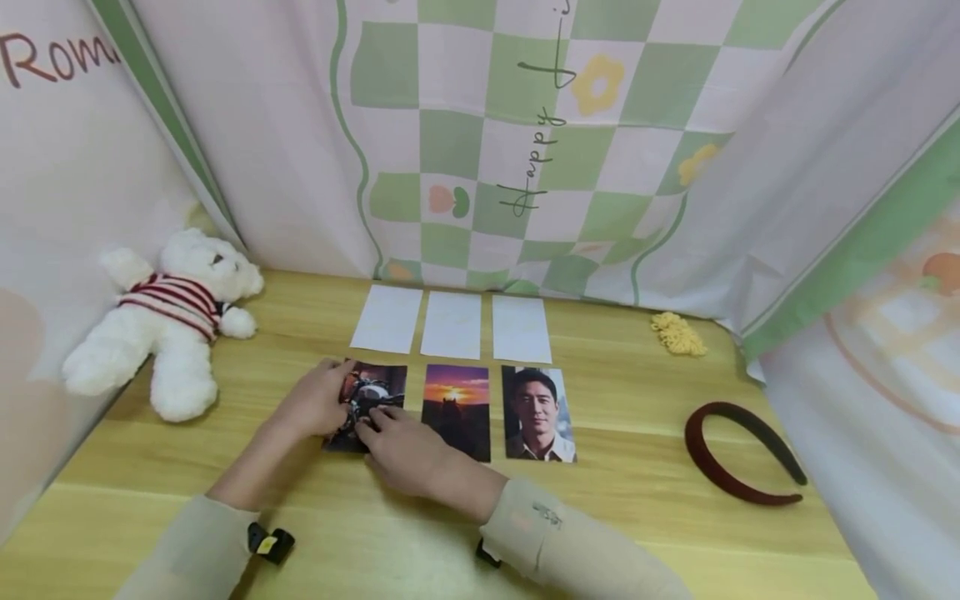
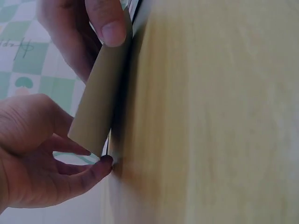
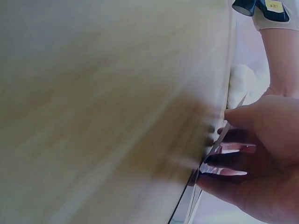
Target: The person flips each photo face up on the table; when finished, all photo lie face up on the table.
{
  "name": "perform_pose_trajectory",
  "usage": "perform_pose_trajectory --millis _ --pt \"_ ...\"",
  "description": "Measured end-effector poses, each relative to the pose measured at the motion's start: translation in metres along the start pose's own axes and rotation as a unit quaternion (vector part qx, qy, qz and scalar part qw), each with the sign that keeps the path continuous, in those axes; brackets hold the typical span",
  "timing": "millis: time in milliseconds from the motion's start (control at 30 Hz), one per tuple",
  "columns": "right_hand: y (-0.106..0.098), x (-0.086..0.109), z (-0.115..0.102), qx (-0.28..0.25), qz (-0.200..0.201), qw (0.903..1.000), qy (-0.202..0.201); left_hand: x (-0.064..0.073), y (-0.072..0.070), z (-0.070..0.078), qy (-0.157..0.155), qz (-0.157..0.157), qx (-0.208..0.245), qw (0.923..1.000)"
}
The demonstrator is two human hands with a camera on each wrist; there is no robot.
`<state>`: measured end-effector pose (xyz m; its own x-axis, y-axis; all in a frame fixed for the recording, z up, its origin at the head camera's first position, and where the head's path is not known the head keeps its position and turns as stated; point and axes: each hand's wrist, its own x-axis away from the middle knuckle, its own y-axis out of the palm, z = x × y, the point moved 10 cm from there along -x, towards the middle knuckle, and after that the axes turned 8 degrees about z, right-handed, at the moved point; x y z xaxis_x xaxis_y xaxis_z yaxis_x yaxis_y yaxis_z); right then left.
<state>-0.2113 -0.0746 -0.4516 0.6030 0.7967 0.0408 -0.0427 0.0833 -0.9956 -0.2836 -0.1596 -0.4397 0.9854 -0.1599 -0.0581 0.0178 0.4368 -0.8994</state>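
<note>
A motorcycle photo card (image 1: 386, 379) is between both hands at the left of the front row. My left hand (image 1: 315, 402) grips its left side, fingers along the edge and top corner. From the right, my right hand (image 1: 412, 454) reaches over it, fingertips on the picture. In the left wrist view the motorcycle photo card (image 2: 96, 107) tilts up from the table. There the right hand's thumb (image 2: 113, 32) lies at its near edge, and the left hand (image 2: 42, 158) holds the far corner. The right wrist view shows the right hand's fingers curled at the card's edge.
A sunset photo (image 1: 455, 392) and a portrait photo (image 1: 536, 417) lie to the right. Behind them are three white cards (image 1: 452, 323). A teddy bear (image 1: 168, 325) lies at left; a yellow knitted piece (image 1: 677, 333) and a dark red headband (image 1: 708, 458) lie at right.
</note>
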Motion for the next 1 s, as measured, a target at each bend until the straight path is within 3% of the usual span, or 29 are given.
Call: perform_pose_trajectory --millis 133,433,600,700,1000 --pt "0.002 -0.003 -0.002 0.034 -0.007 0.9994 -0.002 0.001 0.005 0.002 0.013 -0.023 -0.017 0.9995" --pt "0.001 -0.007 -0.004 0.055 0.003 0.9985 0.002 0.004 0.006 0.003 0.045 -0.032 -0.052 0.9972" --pt "0.001 -0.009 -0.004 0.068 0.001 0.9977 0.004 0.003 0.008 0.002 0.035 -0.052 -0.072 0.9955" --pt "0.002 -0.010 -0.004 0.060 -0.002 0.9982 0.005 0.003 0.009 0.000 0.029 -0.063 -0.078 0.9945" --pt "0.001 -0.012 -0.004 0.017 0.004 0.9998 0.007 0.001 0.007 0.000 0.033 -0.058 -0.086 0.9940"
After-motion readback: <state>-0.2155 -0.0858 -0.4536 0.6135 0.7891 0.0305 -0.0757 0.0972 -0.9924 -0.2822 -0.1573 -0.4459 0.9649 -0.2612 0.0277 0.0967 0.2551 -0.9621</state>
